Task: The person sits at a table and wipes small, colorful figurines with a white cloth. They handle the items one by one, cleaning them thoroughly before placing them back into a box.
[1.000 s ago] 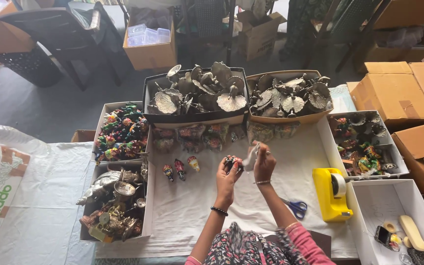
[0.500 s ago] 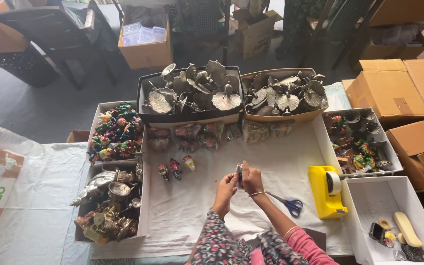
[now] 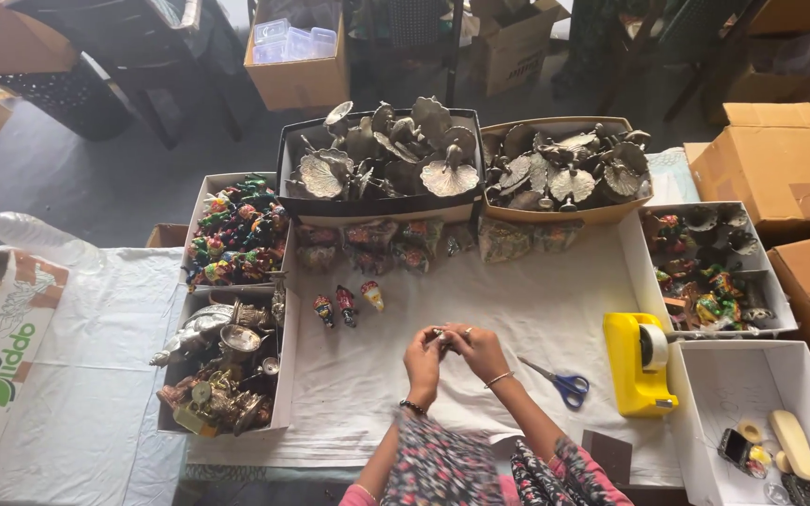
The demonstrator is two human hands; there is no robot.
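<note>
Both of our hands meet over the middle of the white cloth [image 3: 536, 319]: our left hand [image 3: 422, 360] and right hand [image 3: 476, 349] are pinched together around one small piece [image 3: 440, 334], fingertips touching. It is mostly hidden between the fingers, so we cannot tell what kind of piece it is, only that both hands close on it just above the cloth.

Just up and to the left of our hands, three small painted figures [image 3: 347, 305] stand in a short row on the cloth, apart from one another. By our judgement these are pieces already dealt with, and the one in our fingers is being handled now. A great deal looks left: the tray of colourful figures [image 3: 234, 234] at the far left is heaped full, the tray of metal pieces [image 3: 222, 370] below it is crowded, and the two boxes of grey leaf-shaped dishes [image 3: 382, 155] and [image 3: 564, 169] at the back are piled high. A row of wrapped bundles [image 3: 377, 234] lies along the front of those boxes.

To our right, blue-handled scissors [image 3: 560, 382] lie near our right wrist, and a yellow tape dispenser [image 3: 637, 364] stands just beyond them, neither touched. The white box [image 3: 705, 375] at the far right holds only a few odds and ends.
</note>
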